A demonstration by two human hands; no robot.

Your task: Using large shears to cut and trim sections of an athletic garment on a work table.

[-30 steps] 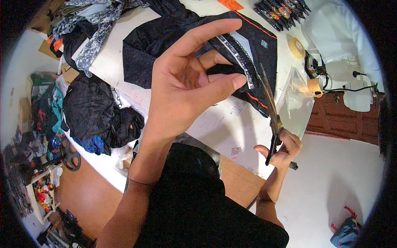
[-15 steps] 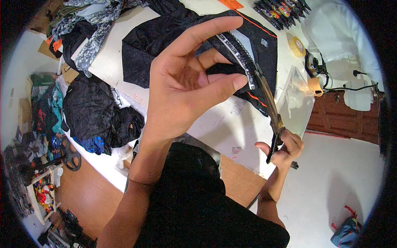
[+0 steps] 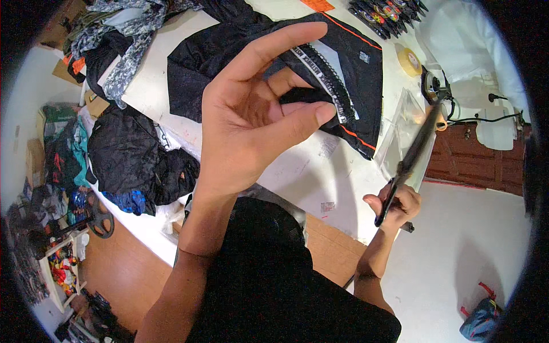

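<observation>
My left hand (image 3: 240,126) holds the edge of a black garment (image 3: 197,68) with orange piping, lifted above the table. Its index finger is stretched out, while the thumb presses the fabric against the bent fingers. Beside the thumb, a black and white lettered trim strip (image 3: 327,83) with looped stitching runs along that edge. At the right, my right hand (image 3: 400,204) is closed around the handles of dark scissors (image 3: 409,160). Their blades point up toward the far right, apart from the garment, and look blurred; they seem to be together.
A yellow tape roll (image 3: 409,62), a tan roll (image 3: 441,121) and clear plastic (image 3: 400,128) lie at the table's right. Several packed dark items (image 3: 389,17) sit at the far edge. Patterned clothing (image 3: 123,43) and a black fabric heap (image 3: 123,154) are on the left.
The scissors have swung right, away from the trim strip, and their blades now point toward the tape rolls. My left hand has shifted slightly left, still holding the garment edge.
</observation>
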